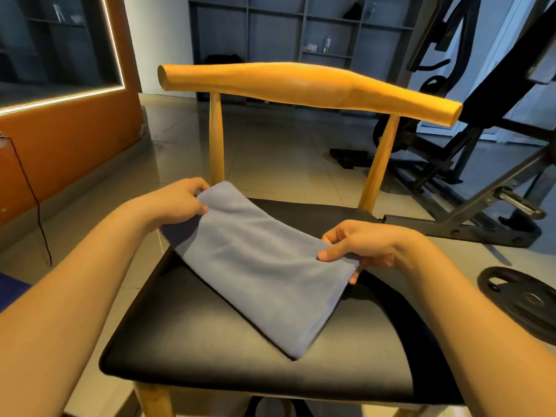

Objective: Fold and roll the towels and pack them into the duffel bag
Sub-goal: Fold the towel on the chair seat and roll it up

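Towel: my grey-blue towel [258, 260] is folded into a long band of several layers. It lies slantwise across the chair seat, from the far left down to the near right.
Towel's ends: the far left end is lifted a little off the seat with a shadow under it. The near corner lies flat on the seat, and the stacked layer edges show along the right side.
My left hand: my left hand [177, 203] holds the far left end of the towel, fingers curled over the edge and thumb pressed on the cloth.
My right hand: my right hand [364, 248] pinches the towel's right edge, thumb on top and fingers curled beneath the layers.
Arms: both my forearms are bare and reach in from the lower corners, one on each side of the towel.
Chair seat: the chair seat [210, 341] is black and padded, with rounded corners, and carries the towel.
Chair back: a curved wooden backrest [307, 85] stands on two wooden posts just behind the seat.
Floor: the floor [270, 152] is glossy pale tile.
To the right: a black weight plate [523, 299] lies flat on the floor beside the chair, and a black gym machine [481, 176] stands behind it.
To the left: an orange wall panel [69, 139] has a lit strip along its upper edge, and a thin dark cable [33, 200] hangs in front of it.
At the back: grey shelving [285, 25] covers the far wall. The small things on it are too blurred to tell.
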The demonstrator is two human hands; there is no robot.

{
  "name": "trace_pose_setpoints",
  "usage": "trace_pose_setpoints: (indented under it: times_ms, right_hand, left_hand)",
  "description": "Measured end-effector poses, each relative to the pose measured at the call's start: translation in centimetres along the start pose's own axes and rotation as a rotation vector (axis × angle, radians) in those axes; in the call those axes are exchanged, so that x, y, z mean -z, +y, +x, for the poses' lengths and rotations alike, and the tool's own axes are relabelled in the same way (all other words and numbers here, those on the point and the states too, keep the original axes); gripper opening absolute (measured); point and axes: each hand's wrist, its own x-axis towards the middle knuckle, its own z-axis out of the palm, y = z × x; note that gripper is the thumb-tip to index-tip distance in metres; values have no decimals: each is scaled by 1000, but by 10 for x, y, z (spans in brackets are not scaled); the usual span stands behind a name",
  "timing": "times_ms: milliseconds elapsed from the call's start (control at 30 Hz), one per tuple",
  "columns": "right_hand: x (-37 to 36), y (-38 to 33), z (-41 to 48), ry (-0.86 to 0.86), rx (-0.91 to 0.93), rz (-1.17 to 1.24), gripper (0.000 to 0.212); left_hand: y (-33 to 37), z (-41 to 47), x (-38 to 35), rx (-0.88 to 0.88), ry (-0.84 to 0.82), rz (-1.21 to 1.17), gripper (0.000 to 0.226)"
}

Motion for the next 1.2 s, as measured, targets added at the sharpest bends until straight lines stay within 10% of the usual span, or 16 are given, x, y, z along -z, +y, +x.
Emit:
trace_pose_setpoints:
  times_ms: [200, 467, 633, 800, 1200]
  right_hand:
    - [-16, 26, -23, -88, -158, 131, 29]
    - [-30, 30, -40, 163, -224, 162, 24]
    - [-37, 31, -44, 208, -188, 192, 14]
    - [-43, 35, -43, 336, -74, 232, 33]
    - [-55, 30, -49, 413, -67, 204, 2]
  left_hand:
    - [37, 8, -56, -334, 524, 309, 62]
    - [47, -46, -122, -267, -217, 553, 83]
    - [40, -64, -115, -267, -220, 532, 87]
    - [42, -101, -110, -441, 139, 429, 48]
    - [51, -169, -106, -759, 82, 491, 13]
